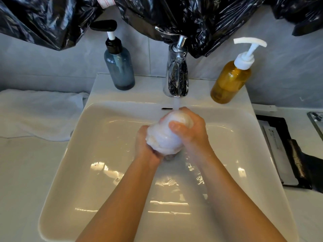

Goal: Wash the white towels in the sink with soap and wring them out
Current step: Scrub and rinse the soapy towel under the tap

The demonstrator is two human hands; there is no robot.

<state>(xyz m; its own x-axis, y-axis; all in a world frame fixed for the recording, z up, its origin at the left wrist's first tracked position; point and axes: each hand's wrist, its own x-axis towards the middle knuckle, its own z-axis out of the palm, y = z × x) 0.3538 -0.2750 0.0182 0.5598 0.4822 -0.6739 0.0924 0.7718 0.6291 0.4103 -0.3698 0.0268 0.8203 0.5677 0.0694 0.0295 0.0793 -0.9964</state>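
You are clenching the rolled white towel (162,137) over the sink (104,172). Your left hand (145,145) is grasping its near end and your right hand (190,130) its far end, with its long axis pointing toward the running faucet (177,74).

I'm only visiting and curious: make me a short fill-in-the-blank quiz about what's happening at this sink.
The left hand and right hand squeeze a balled towel under running ____.
The amber bottle has a ____ pump.
The blue bottle has a ____ pump.
A second towel lies on the counter, ____ of the sink.
Missing words: water; white; black; left.
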